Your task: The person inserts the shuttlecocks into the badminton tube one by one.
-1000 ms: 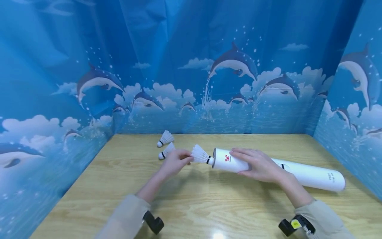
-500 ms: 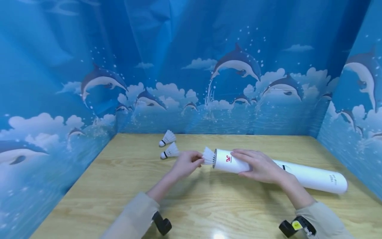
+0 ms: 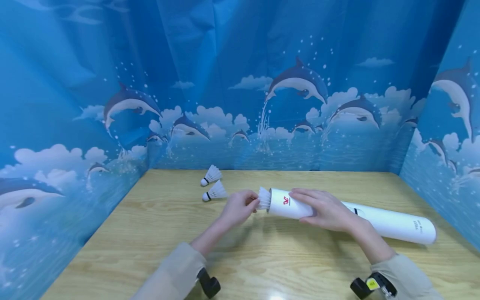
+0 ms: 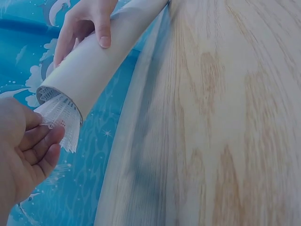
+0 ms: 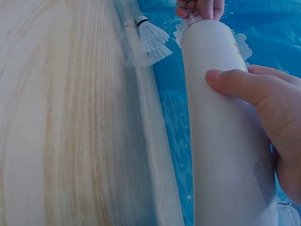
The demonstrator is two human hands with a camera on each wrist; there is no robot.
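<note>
Shuttlecock (image 3: 263, 198) pushed further into tube (image 3: 352, 214) mouth than second ago; now only feather skirt shows. Left hand (image 3: 238, 207) pinches skirt edge at tube's left end. Right hand (image 3: 324, 208) curled over tube near open end, pinning it on wooden table (image 3: 262, 258). Two loose shuttlecocks (image 3: 211, 183) lie far left.

Bright, even overhead light, glaring off the worktop (image 3: 275, 295) at the near edge. Soft shadows under forearms. Wide-angle bending at head-view edges; blurred, bluish wrist views.
</note>
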